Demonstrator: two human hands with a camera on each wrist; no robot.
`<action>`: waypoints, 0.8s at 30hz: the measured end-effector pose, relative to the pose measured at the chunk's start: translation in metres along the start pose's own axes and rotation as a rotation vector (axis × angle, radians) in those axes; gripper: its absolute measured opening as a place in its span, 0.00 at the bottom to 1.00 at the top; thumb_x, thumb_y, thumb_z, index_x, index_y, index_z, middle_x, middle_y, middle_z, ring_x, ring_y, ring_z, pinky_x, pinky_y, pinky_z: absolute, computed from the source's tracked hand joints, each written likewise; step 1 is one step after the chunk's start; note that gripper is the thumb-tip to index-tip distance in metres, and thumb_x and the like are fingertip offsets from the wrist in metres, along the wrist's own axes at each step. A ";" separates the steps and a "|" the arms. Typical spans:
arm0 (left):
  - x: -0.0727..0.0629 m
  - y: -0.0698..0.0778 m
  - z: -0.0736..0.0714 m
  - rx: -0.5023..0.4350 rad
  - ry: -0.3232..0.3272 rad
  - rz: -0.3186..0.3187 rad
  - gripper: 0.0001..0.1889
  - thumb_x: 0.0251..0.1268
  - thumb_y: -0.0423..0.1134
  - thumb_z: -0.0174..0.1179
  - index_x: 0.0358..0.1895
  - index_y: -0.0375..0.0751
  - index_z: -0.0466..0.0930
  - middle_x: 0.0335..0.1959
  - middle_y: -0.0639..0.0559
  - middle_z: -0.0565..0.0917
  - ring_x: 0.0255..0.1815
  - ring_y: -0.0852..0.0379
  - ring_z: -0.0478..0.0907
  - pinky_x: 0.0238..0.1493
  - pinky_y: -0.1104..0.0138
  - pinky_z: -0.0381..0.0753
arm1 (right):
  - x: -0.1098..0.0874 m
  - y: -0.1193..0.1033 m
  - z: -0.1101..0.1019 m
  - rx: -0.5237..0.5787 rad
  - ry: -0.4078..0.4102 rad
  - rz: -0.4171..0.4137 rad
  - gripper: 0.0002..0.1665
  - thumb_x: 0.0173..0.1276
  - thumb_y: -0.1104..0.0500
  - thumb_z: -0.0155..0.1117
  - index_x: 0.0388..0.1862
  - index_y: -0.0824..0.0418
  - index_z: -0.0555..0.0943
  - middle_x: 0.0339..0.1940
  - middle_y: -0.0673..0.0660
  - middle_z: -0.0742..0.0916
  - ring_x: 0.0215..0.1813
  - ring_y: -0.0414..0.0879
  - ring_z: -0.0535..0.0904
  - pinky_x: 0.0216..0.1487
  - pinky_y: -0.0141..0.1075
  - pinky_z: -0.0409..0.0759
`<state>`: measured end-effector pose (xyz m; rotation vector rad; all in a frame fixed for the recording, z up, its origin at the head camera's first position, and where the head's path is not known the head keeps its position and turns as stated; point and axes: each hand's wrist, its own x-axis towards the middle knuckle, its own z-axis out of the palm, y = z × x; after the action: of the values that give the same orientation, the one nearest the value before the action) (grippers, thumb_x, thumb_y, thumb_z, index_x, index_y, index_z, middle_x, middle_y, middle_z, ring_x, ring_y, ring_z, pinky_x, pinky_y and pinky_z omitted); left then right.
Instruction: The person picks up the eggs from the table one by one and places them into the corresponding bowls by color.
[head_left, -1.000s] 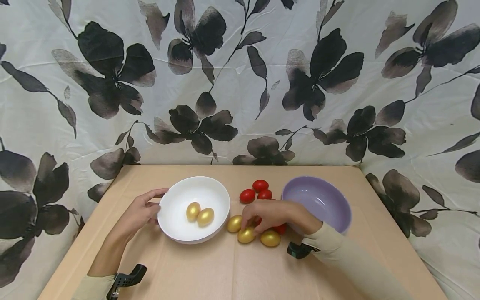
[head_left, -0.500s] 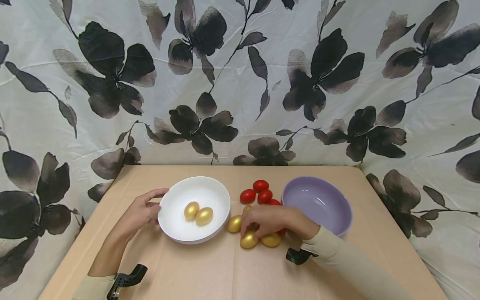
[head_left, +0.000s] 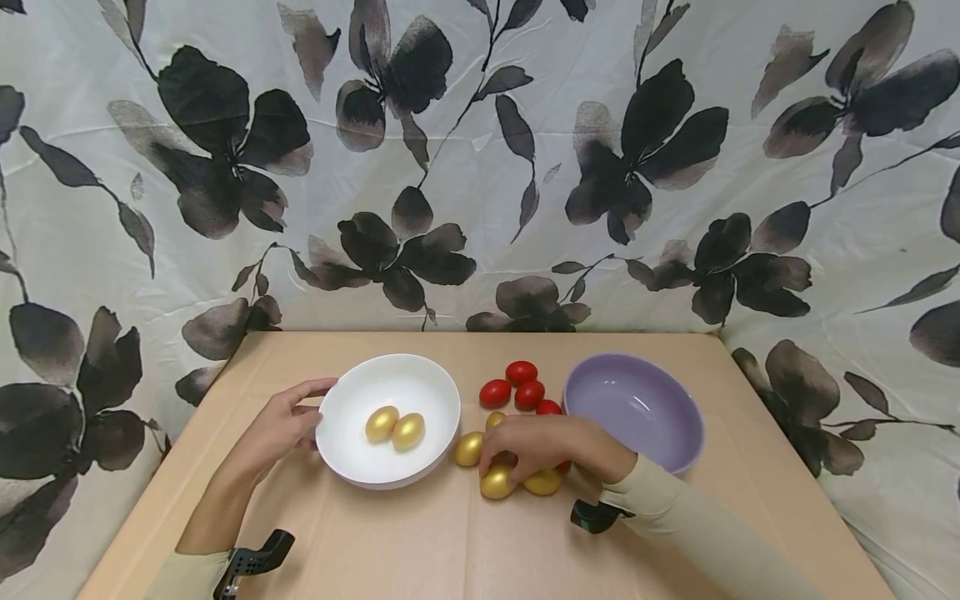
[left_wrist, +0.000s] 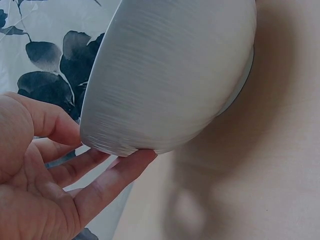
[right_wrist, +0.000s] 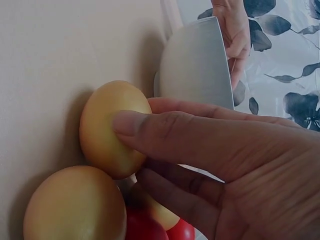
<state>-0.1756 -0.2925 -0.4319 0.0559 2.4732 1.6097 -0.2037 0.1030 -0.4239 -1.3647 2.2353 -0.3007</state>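
Observation:
My left hand rests its extended fingers against the outside of a white bowl, near the rim at its left side. Inside that bowl lie two golden eggs. With thumb and fingers, my right hand pinches a golden egg low over the table, among several loose eggs. One more golden egg lies left of that hand, another golden egg under its palm side, and a third golden egg shows partly behind the knuckles. The right wrist view shows the thumb flat on the pinched egg.
Several red eggs lie behind my right hand, some partly hidden by it. A purple bowl stands to their right, with my right forearm crossing its near side. A floral cloth hangs behind the wooden table.
My right hand has moved slightly toward me with its fingers at the same golden egg, uncovering eggs behind it. The two eggs in the white bowl have shifted slightly left. My left hand stays put.

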 end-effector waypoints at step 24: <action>-0.001 -0.001 0.000 -0.001 0.002 0.003 0.30 0.69 0.26 0.50 0.75 0.36 0.65 0.69 0.31 0.69 0.37 0.51 0.82 0.31 0.57 0.85 | -0.001 0.000 0.001 0.051 0.000 -0.052 0.21 0.60 0.55 0.78 0.52 0.41 0.86 0.47 0.36 0.84 0.52 0.38 0.78 0.56 0.30 0.77</action>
<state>-0.1743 -0.2927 -0.4327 0.0580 2.4743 1.6132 -0.2026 0.1042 -0.4241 -1.3972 2.1797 -0.3739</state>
